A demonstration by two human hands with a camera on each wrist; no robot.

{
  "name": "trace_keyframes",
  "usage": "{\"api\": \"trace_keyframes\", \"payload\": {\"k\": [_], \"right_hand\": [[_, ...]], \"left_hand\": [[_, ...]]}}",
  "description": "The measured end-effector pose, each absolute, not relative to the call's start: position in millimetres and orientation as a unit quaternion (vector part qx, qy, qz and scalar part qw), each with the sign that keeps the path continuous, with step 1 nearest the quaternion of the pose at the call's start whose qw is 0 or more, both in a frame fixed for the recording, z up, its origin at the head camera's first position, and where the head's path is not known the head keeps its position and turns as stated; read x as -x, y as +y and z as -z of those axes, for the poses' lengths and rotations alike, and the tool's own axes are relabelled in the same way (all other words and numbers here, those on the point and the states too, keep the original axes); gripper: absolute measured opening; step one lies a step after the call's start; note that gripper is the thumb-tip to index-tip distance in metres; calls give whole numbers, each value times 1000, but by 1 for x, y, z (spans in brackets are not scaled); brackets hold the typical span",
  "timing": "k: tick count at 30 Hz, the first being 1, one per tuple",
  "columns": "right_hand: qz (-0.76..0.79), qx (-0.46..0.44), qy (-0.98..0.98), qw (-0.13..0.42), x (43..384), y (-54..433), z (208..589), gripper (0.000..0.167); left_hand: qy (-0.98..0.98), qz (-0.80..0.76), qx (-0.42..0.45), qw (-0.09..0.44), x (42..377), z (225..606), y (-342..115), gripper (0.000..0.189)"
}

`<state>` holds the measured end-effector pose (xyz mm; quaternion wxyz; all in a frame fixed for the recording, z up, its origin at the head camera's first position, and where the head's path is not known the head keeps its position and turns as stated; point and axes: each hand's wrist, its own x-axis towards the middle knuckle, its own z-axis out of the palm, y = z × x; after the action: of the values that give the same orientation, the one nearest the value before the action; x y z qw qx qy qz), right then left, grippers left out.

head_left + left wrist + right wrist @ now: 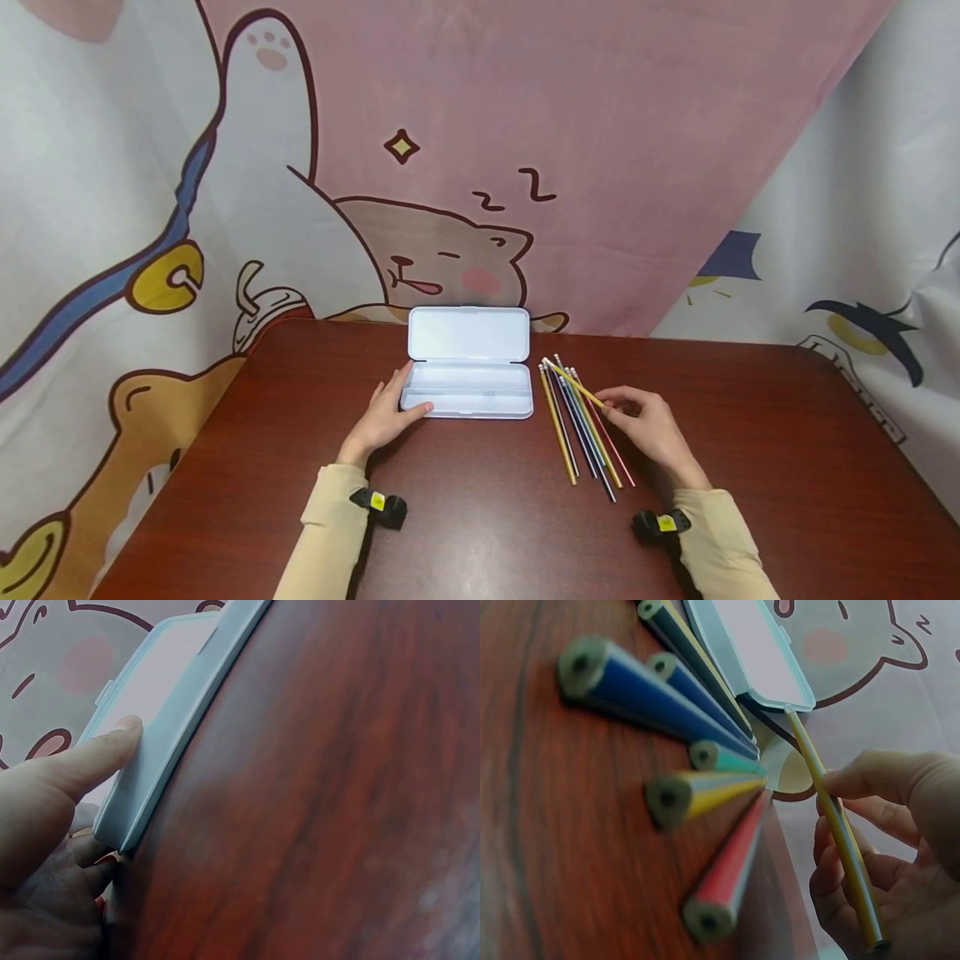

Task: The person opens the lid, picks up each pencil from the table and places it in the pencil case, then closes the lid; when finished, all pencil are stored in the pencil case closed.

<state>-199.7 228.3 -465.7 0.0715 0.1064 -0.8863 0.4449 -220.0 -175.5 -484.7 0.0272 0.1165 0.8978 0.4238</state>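
from my remote seat i counted one opened white pencil case (468,379), two hands and eight pencils, seven of them loose pencils (588,440) fanned on the dark table (480,508) just right of the case. a cartoon-printed cloth (600,125) hung behind it. the loose pencils lay between the case and the right hand (645,427), whose thumb and fingers pinched the eighth, a yellow pencil (851,866). the left hand (381,423) rested, fingers spread, at the case's left front corner.

A cartoon-printed cloth (465,158) hangs behind the dark reddish-brown table (517,533)
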Motion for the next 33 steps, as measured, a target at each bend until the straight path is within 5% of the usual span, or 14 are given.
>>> {"api": "trace_keyframes", "payload": {"k": [33], "right_hand": [[-464,-172,-866,75,217,162,461,13]], "left_hand": [[894,-431,-117,28,221,483,-175,85]]}}
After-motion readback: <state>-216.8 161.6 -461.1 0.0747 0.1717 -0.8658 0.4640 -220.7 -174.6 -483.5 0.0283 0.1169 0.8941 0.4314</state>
